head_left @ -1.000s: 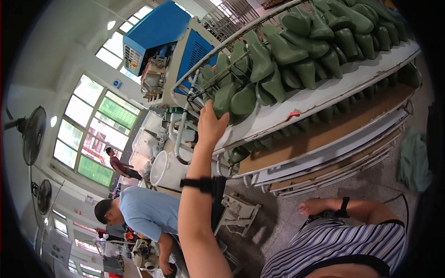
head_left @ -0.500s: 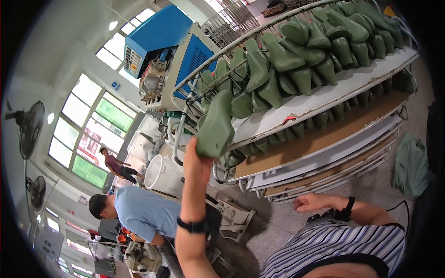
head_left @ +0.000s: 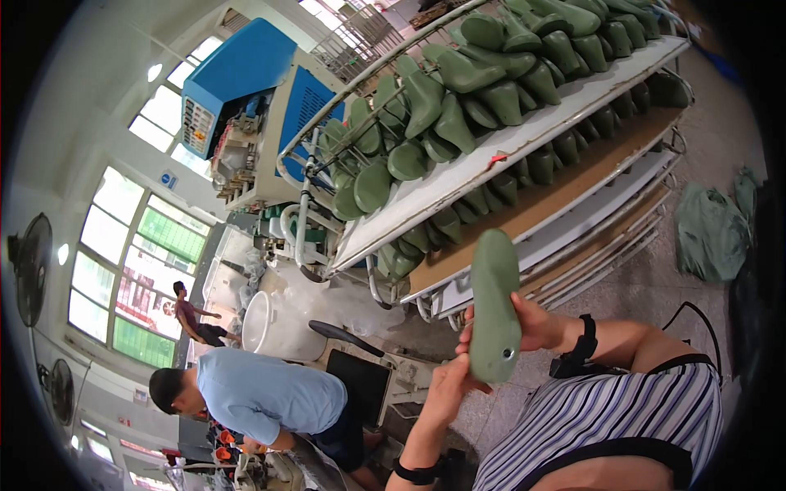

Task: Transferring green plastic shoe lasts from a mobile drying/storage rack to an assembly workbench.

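A green shoe last (head_left: 494, 307) is held up in front of me, its narrow end pointing away and a small hole showing in its near end. My right hand (head_left: 536, 324) grips it from the right side, fingertips showing past its left edge. At the near end, my left hand (head_left: 449, 389) is closed against the last's lower left; part of its fingers is hidden behind it. Many similar green lasts (head_left: 458, 69) lie crowded on the top shelf of a white-framed rack (head_left: 393, 237), with further lasts on the shelf below.
A co-worker in a light blue shirt (head_left: 270, 389) bends over at left. Behind are a white bucket (head_left: 258, 323), a blue machine (head_left: 237, 74) and another person (head_left: 190, 315). A black-seated chair (head_left: 360, 385) stands close by; a green plastic bag (head_left: 711, 233) rests on the floor at right.
The last came away from the rack's left end toward me, carried by my left hand. My right hand, formerly holding nothing, now grips it too. The view has shifted.
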{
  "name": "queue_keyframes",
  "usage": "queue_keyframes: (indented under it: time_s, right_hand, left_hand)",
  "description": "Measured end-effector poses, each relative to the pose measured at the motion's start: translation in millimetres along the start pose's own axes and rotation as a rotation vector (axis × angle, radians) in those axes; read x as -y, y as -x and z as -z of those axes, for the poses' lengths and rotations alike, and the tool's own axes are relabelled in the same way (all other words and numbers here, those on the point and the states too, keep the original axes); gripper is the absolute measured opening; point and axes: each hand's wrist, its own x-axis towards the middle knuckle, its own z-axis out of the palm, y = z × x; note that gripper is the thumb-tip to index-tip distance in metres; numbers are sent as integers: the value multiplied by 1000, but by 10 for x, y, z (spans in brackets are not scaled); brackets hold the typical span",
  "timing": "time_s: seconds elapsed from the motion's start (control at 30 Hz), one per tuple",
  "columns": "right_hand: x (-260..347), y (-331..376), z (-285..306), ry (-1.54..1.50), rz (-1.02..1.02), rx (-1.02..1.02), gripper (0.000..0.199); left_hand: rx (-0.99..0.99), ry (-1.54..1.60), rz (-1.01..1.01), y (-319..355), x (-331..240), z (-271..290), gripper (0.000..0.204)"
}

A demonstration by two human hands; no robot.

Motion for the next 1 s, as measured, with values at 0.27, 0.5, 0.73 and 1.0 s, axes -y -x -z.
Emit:
queue_keyframes:
  time_s: [0.27, 0.5, 0.73, 1.0]
  right_hand:
    - [506, 845, 296, 32, -34, -380, 65]
    - [735, 1494, 505, 171, -271, -542, 66]
    - [756, 1522, 778, 34, -341, -621, 63]
    - [796, 1372, 783, 42, -466, -649, 59]
  left_hand:
    - [-125, -561, -460, -429, -674, -35, 30]
    - [-432, -1267, -1057, -1927, -2004, -675, 34]
    - [-562, -1754, -575, -2979, -2321, -773, 46]
    - [-349, -1486, -588, -2679, -2557, -483, 50]
